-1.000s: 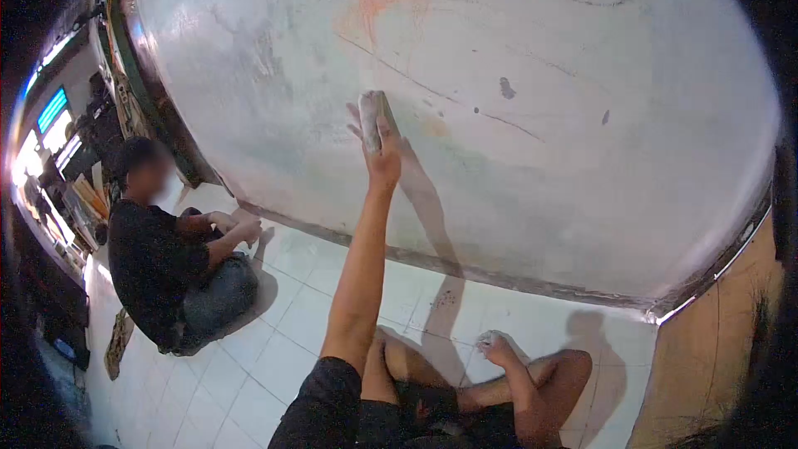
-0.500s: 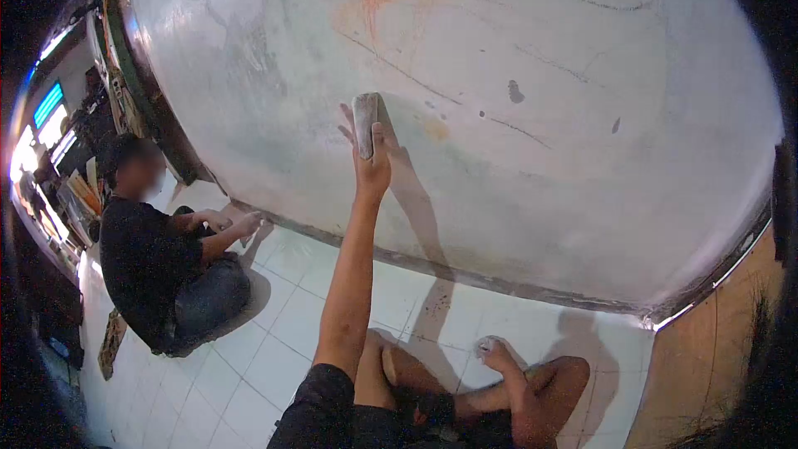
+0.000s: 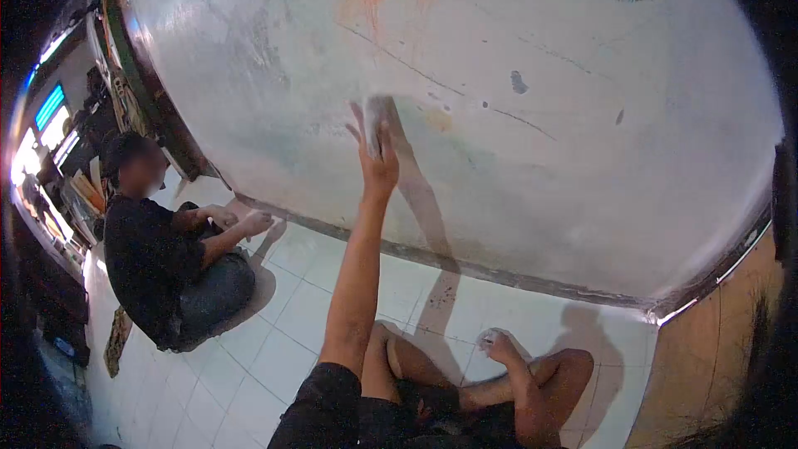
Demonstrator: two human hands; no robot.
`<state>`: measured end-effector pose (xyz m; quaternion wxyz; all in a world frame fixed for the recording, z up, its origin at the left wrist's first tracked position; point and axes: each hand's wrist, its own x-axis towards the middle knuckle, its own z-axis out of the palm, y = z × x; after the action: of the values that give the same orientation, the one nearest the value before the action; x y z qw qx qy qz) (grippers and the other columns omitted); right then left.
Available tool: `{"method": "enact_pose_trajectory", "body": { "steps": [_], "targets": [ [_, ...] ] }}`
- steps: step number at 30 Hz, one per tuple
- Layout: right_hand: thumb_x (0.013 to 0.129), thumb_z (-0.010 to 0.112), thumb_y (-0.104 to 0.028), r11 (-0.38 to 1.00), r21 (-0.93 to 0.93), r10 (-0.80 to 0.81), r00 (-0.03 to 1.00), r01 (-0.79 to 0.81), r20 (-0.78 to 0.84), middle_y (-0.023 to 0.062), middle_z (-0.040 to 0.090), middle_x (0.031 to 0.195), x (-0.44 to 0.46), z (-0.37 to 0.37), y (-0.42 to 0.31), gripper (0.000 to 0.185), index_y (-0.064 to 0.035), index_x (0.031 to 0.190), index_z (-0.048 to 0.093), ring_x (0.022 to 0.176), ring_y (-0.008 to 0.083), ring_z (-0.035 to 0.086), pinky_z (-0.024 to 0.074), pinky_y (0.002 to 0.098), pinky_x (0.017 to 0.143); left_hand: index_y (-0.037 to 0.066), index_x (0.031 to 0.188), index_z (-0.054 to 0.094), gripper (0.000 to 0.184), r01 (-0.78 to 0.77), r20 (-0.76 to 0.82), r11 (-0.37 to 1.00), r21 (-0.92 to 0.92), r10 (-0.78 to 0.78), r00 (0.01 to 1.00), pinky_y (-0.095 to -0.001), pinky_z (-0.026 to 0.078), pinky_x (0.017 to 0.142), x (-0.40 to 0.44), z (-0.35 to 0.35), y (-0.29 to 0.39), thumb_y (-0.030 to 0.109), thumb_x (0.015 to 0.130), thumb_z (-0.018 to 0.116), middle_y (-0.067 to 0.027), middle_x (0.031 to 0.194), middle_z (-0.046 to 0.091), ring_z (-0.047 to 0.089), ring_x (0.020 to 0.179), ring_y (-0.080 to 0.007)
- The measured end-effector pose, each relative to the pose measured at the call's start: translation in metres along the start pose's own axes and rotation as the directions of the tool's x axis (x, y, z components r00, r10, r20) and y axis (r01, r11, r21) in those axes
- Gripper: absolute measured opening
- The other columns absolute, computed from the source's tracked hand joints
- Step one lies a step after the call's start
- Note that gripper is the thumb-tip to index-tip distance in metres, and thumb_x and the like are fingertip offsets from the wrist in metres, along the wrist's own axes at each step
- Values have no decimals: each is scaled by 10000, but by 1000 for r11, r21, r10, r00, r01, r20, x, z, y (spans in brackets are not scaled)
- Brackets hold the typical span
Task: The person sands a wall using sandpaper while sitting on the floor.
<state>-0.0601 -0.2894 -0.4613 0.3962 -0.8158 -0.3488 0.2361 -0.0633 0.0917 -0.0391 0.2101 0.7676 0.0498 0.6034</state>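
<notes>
My left hand (image 3: 378, 154) is raised in front of the pale wall (image 3: 540, 175), closed around a whitish-grey block (image 3: 373, 126) with some fingers spread to its left. The block is against or very near the wall, below an orange smear and beside a long dark scratch. Low on the right, by my bent knee, my right hand (image 3: 499, 345) is closed on a crumpled whitish thing (image 3: 487, 338), too small to make out clearly.
Another person (image 3: 158, 258) in dark clothes sits on the white tiled floor (image 3: 274, 349) at the left, hands near the wall's base. A brown panel (image 3: 694, 349) stands at the right. Cluttered items and bright windows (image 3: 55, 129) lie far left.
My left hand with the block first drew slightly left and down, then moved back right, the block now tilted differently. The other person's hand shifted slightly right. My right hand has hardly moved.
</notes>
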Motion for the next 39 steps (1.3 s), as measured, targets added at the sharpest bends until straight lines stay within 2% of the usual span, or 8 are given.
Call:
{"method": "enact_pose_trajectory", "body": {
  "steps": [5, 10, 12, 18, 21, 23, 26, 39],
  "targets": [
    [849, 620, -180, 1000, -21, 11, 1000, -10, 16, 127, 667, 802, -3, 1, 5, 194, -6, 933, 628, 632, 188, 627, 507, 349, 591, 4, 1405, 344, 455, 27, 367, 987, 159, -84, 926, -569, 29, 1122, -180, 1, -19, 122, 967, 378, -242, 1499, 221, 104, 1408, -423],
    [835, 621, -156, 1000, 29, 11, 999, -12, 31, 155, 665, 844, -9, -8, -10, 182, 3, 923, 626, 671, 192, 628, 502, 340, 594, -5, 1192, 546, 307, 172, 467, 972, 161, -228, 855, -456, 460, 867, -380, -7, -7, 146, 940, 456, -269, 1129, 586, 557, 1017, -454],
    [839, 613, -144, 1000, 4, 3, 1000, -3, -22, 144, 656, 833, -20, -19, -35, 171, 8, 915, 626, 660, 197, 617, 497, 341, 591, -4, 1153, 574, 293, 722, 442, 687, 85, -675, 590, -442, 470, 814, -382, -15, 41, 155, 923, 488, -257, 1025, 628, 592, 941, -437],
    [846, 616, -141, 989, -14, 146, 986, -145, 81, 120, 637, 898, -11, -25, -41, 205, 1, 994, 612, 777, 199, 619, 500, 352, 617, -60, 1148, 575, 316, 937, 450, 345, 63, -847, 282, -364, 500, 796, -408, -19, 46, 175, 948, 507, -191, 1060, 655, 625, 936, -251],
    [850, 627, -151, 987, -29, 162, 986, -161, 29, 117, 634, 934, -17, -24, -39, 250, -8, 1051, 588, 791, 185, 617, 499, 341, 611, -127, 1249, 459, 417, 929, 658, 340, -146, -668, 347, -352, 511, 872, -407, -15, 13, 176, 966, 506, -170, 1164, 611, 610, 1001, -215],
    [857, 630, -157, 983, -131, -133, 991, 128, -25, 111, 635, 947, -21, -23, -37, 266, -10, 1072, 579, 766, 168, 612, 497, 328, 598, -122, 1321, 359, 488, 836, 474, -130, -533, -864, 168, -460, 493, 948, -303, -27, 108, 132, 947, 542, -192, 1276, 517, 554, 1128, -326],
    [868, 623, -153, 973, 229, -2, 999, -6, 35, 92, 632, 921, -21, -36, -63, 269, -6, 1088, 573, 692, 146, 594, 484, 306, 567, -120, 1296, 383, 436, 724, 627, -312, -615, -751, 209, -509, 476, 972, -296, -26, 107, 87, 942, 532, -219, 1270, 510, 529, 1162, -357],
    [881, 606, -180, 697, 716, 110, 992, -36, -57, 49, 638, 910, -23, -59, -94, 259, -19, 1083, 618, 721, 115, 573, 462, 258, 624, -82, 1277, 441, 403, 726, 739, -458, -512, -666, 101, -466, 462, 990, -346, 9, 131, 123, 943, 536, -186, 1266, 534, 539, 1159, -311]
  ]
}}
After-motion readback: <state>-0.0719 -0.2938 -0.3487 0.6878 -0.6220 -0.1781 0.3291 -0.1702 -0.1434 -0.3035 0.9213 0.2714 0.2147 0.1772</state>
